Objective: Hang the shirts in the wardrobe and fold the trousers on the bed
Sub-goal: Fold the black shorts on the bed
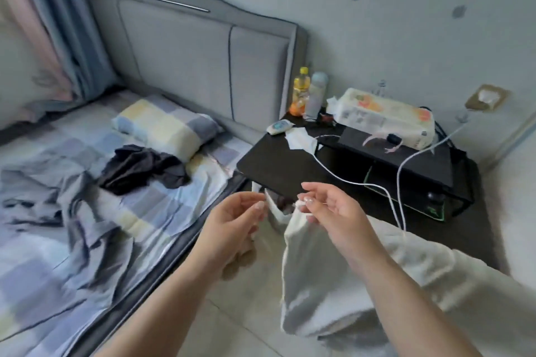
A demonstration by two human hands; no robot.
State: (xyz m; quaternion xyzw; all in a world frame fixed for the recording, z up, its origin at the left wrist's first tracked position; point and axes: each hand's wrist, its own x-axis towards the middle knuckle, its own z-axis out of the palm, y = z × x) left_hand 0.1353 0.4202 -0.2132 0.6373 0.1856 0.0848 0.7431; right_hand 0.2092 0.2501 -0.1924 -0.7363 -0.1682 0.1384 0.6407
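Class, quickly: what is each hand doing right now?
Left hand: open, fingers loosely curled, holding nothing.
Right hand: pinching the cream-white cloth garment.

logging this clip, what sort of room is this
Most likely a home bedroom: a bed with a grey padded headboard, a checked pastel pillow on the matching sheet, and a black bedside table cluttered with bottles and cables.

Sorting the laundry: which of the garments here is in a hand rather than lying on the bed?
The white garment: the right hand pinches its top edge, so it hangs over the floor. The dark garment lies crumpled on the bed by the pillow.
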